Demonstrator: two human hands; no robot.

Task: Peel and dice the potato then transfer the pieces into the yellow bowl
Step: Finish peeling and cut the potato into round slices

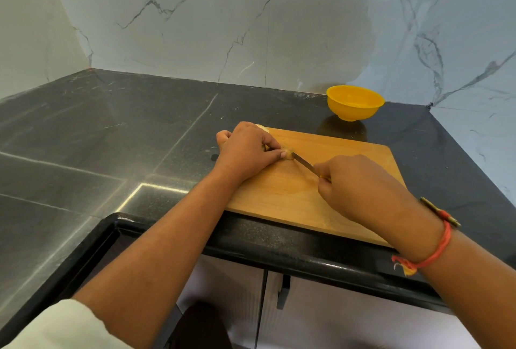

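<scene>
Bare black counter (111, 130) lies wide to the left of the cutting board (279, 195), and a narrow strip separates the board from the yellow bowl (354, 105). The left hand (245, 150), pinching what seems a potato piece (289, 152), and the right hand (360, 186) gripping the knife (305, 163) crowd the board's middle. The marble wall (279, 27) rises just behind the bowl.

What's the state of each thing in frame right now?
cutting board: flat on the counter
potato: on the board, mostly hidden by fingers
left hand: pinching the potato
right hand: gripping the knife handle
knife: blade tip at the potato
yellow bowl: upright, looks empty
cabinet doors: closed
</scene>
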